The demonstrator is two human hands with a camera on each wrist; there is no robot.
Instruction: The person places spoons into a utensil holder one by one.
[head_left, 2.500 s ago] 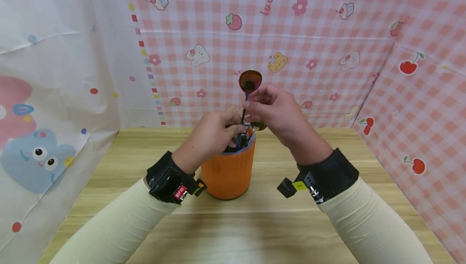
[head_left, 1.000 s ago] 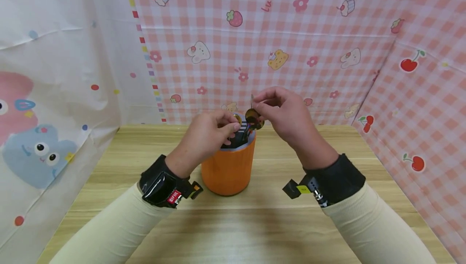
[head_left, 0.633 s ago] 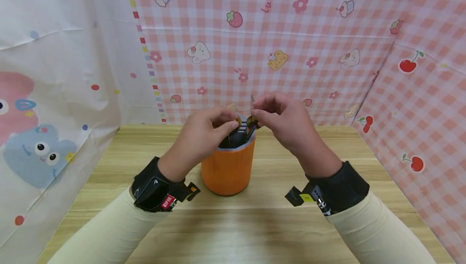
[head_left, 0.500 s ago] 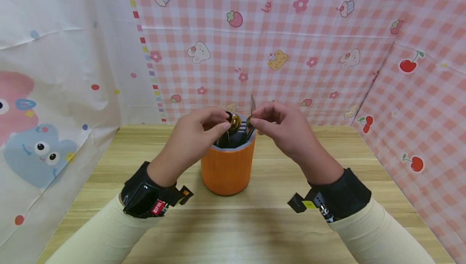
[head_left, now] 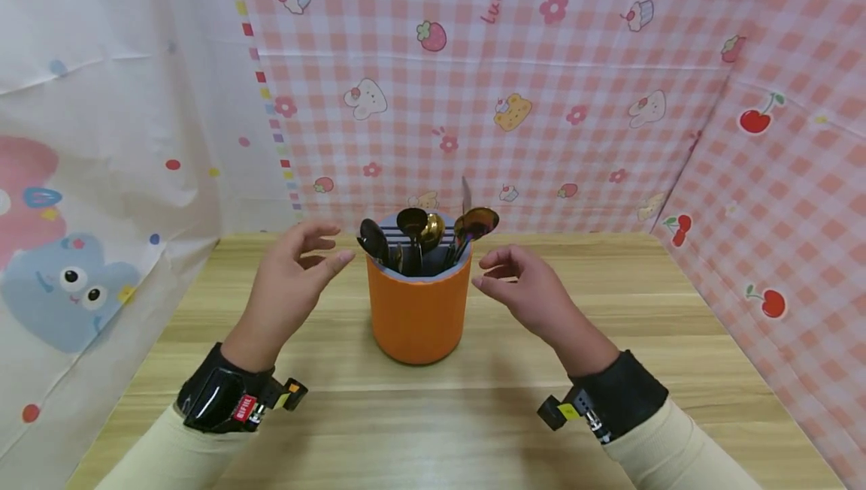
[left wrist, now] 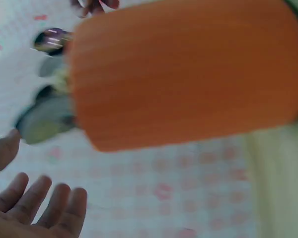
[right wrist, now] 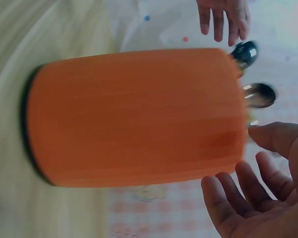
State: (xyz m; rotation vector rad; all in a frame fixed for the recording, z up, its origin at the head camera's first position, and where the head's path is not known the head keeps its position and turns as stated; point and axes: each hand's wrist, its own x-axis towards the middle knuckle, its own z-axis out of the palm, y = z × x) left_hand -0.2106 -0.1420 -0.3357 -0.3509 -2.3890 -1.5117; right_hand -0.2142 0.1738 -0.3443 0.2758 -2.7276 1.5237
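An orange cutlery holder point(head_left: 418, 325) with a grey inner rim stands upright on the table, spoons sticking out of its top. At its left leans a black spoon point(head_left: 371, 236); beside the middle are a dark spoon point(head_left: 412, 221) and a gold spoon point(head_left: 433, 233). An amber-purple spoon point(head_left: 480, 221) tilts out to the right, near an upright knife blade point(head_left: 467, 193). My left hand point(head_left: 287, 287) is left of the holder, fingers loosely bent around nothing. My right hand point(head_left: 531, 291) hovers just right of the rim, relaxed and holding nothing. The cutlery's lower parts are hidden inside.
The holder stands on a light wood-grain table point(head_left: 419, 430). Behind rises a pink checked cloth point(head_left: 575, 46), which continues along the right side. A white cloth point(head_left: 122, 114) with cartoon prints hangs at the left.
Both hands have let go of the cutlery and drawn apart: the left moved left and down, the right moved down. The spoons they held or covered now show in the holder.
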